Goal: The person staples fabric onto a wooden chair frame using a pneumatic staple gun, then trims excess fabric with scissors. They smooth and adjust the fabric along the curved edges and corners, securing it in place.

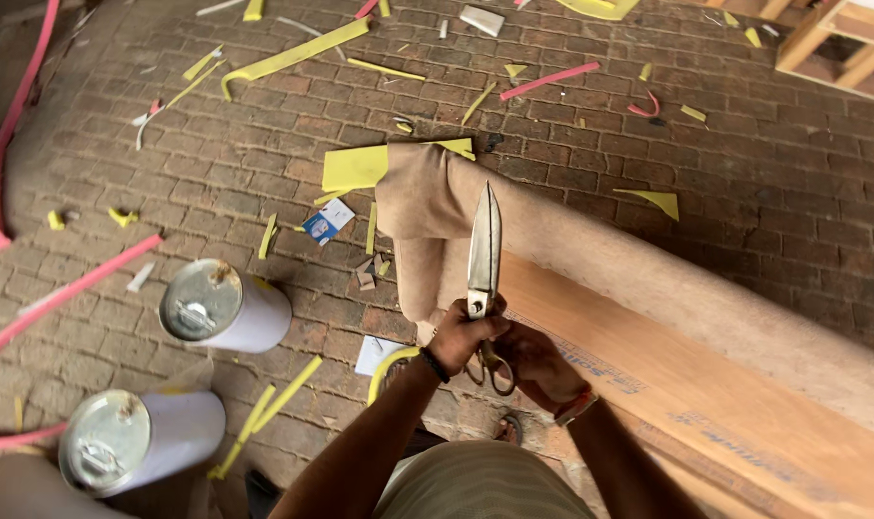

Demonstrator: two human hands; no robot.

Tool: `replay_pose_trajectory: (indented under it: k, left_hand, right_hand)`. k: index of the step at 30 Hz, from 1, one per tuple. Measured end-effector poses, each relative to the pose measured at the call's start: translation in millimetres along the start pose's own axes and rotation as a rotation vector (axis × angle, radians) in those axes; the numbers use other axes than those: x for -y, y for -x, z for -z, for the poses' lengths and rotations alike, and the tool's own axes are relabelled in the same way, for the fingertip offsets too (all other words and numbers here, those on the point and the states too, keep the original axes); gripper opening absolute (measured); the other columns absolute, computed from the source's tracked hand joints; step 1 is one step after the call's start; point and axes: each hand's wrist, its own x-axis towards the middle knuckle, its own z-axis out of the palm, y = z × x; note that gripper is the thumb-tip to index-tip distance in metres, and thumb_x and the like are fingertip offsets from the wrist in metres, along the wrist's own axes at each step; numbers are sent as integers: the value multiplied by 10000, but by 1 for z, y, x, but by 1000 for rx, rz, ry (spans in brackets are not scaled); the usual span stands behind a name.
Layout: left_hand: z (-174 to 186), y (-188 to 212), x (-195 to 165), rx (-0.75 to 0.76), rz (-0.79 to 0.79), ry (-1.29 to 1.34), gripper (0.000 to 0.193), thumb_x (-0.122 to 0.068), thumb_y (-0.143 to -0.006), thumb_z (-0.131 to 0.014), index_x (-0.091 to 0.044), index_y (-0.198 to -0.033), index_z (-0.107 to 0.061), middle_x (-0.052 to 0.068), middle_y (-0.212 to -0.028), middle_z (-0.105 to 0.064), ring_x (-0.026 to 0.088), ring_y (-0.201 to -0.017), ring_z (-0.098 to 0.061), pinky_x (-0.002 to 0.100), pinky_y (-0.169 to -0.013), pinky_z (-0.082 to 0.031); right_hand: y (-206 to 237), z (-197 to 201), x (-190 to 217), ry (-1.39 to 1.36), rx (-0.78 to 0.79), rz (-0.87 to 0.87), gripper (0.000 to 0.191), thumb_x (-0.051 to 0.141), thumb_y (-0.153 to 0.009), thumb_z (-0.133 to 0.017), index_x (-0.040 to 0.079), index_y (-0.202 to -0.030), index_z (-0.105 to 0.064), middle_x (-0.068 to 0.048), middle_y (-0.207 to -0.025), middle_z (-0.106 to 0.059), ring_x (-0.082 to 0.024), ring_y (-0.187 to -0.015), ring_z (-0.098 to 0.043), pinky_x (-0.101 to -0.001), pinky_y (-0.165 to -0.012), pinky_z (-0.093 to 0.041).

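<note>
Both forearms reach fwd, bare, meeting at centre. Left hand (463, 334) fist-closed w/ dark band at wrist. Right hand (538, 363) curled just beside it, touching, red-and-pale band at wrist.

A brick floor (763, 163) runs underfoot, reddish-brown and dusty in flat daylight. Yellow foam offcuts (293, 53) and pink strips (549, 81) lie scattered across it, thickest toward the far side. Two white tins with metal lids (223, 306) lie on their sides at the left. A pale wooden frame (840, 43) stands in the far right corner, and a small blue-and-white card (327, 222) rests mid-floor
</note>
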Motion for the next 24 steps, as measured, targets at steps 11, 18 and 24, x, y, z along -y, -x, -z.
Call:
replay_pose_trajectory:
  k: [11,18,24]
  left_hand:
    - [57,-18,-46,310,98,-394,267,-252,-970,-686,-58,-1136,-610,57,-963,-678,155,-855,-649,331,-747,-533]
    - [149,-30,-89,-433,-280,-668,382,-391,-1071,-592,-26,-1149,-677,141,-1036,-740,258,-876,-669,389,-783,-550]
    - [144,-116,-139,-427,250,-463,793,-653,-917,-643,-58,-1433,-551,180,-1413,-624,278,-1255,-569,425,-1094,-388]
  right_hand:
    - [-44,-46,-47,689,-502,140,319,279,-907,-782,-24,-992,-731,-18,-629,-658,-106,-498,-572,-252,-432,-464]
    - [-14,-79,-72,565,-727,123,286,264,-874,-781,12,-873,-647,-33,-576,-605,-93,-434,-542,-251,-383,-424]
    - [17,-55,-32,564,-715,12,343,320,-874,-775,11,-848,-629,-19,-565,-547,-103,-425,-501,-266,-373,-413]
